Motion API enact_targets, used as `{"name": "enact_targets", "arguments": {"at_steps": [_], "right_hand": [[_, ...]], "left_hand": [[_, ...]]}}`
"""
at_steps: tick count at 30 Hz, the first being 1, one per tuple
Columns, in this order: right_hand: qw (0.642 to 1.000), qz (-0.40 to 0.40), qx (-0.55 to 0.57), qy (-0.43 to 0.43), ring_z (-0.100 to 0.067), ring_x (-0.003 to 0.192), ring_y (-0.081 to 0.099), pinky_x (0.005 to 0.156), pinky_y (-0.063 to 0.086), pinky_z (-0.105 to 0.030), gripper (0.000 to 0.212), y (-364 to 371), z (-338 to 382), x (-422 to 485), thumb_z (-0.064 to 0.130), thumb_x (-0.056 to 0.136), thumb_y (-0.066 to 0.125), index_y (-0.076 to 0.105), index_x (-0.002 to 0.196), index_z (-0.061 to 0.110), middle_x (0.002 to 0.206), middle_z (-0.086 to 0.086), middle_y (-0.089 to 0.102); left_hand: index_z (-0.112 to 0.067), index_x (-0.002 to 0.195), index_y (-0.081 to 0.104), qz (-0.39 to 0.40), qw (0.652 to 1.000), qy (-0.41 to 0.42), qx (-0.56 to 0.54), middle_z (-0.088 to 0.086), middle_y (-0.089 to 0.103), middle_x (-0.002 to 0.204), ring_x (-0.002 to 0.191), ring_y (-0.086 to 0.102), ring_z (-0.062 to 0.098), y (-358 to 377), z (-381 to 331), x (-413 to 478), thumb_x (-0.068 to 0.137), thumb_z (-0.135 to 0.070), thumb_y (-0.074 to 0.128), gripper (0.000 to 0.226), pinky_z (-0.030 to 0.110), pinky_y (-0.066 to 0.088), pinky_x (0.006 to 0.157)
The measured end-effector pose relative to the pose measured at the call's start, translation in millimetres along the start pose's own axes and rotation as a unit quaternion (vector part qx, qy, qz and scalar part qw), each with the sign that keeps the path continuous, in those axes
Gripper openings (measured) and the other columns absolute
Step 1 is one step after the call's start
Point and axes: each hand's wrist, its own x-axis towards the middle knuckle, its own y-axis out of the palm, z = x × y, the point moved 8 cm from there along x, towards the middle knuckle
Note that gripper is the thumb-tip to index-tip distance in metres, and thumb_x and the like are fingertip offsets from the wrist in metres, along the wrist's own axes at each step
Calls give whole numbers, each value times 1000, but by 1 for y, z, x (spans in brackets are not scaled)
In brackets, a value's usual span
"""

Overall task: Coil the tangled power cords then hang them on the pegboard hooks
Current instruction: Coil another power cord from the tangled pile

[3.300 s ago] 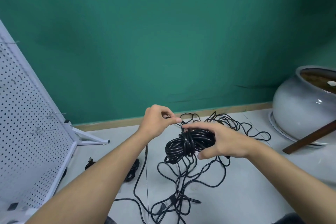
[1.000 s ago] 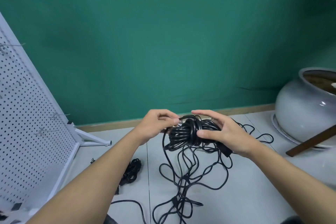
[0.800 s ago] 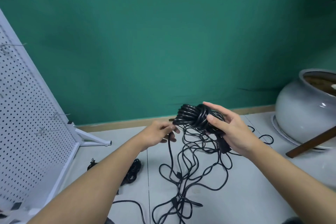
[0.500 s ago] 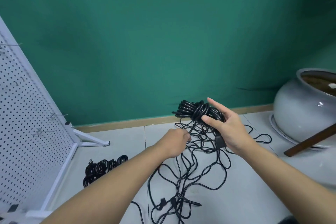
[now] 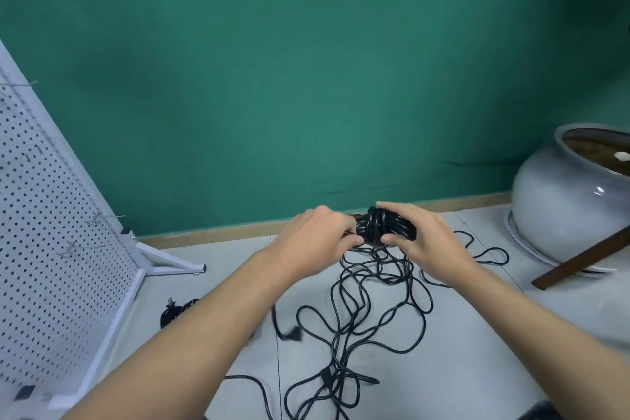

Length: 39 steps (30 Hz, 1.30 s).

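Rejoining, left hand (image 5: 315, 237) back on coil (image 5: 381, 227)

Both bare forearms reach forward and meet in the middle. The left hand (image 5: 318, 235) and the right hand (image 5: 422, 242) each close around the coiled cord (image 5: 381, 227), knuckles up.

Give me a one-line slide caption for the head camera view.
Both hands, left hand and right hand, grip a black cord coil above tangled cord, beside a white pegboard.
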Motion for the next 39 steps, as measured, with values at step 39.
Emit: {"name": "enact_targets", "arguments": {"at_steps": [39], "right_hand": [[954,-153,219,134,-10,105,71,103,53,-37,47,1,-11,-4,29,81,88,72,122,45,111,11,77]], "left_hand": [[-6,108,69,84,979,-95,-159,13,71,112,105,62,32,66,1,11,110,-26,37,38,35,47,87]]}}
